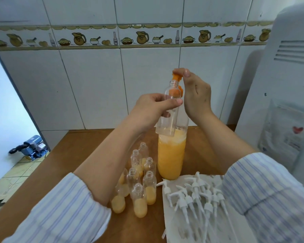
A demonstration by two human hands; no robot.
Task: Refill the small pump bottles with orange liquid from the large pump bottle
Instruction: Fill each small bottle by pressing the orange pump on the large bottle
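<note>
Head view looks down on your wooden table (74,155), with the large pump bottle (171,155) standing near the middle, well over half full of orange liquid. Your right hand (195,97) presses down on its orange pump head (175,77) with thumb and fingertips curled over the top. Your left hand (154,109) grips an empty small bottle (168,118) round its upper body, tilted so that its open neck sits just under the spout.

To do this step well, keep the neck right against the spout before each stroke, press slowly and let the pump rise fully, and hold the small bottle steady so nothing runs down its outside. Judging by the filled bottles (139,199) clustered near left of the big one, stop at about a third to half full.

On the near right a white cloth (172,225) carries the loose white pump tops (193,193).

Hard to make out: the spout tip itself lies behind the clear neck, so you cannot tell whether it is inside the opening. Your left forearm hides some of the cluster, so the count is uncertain. Your right sleeve covers part of the cloth.
</note>
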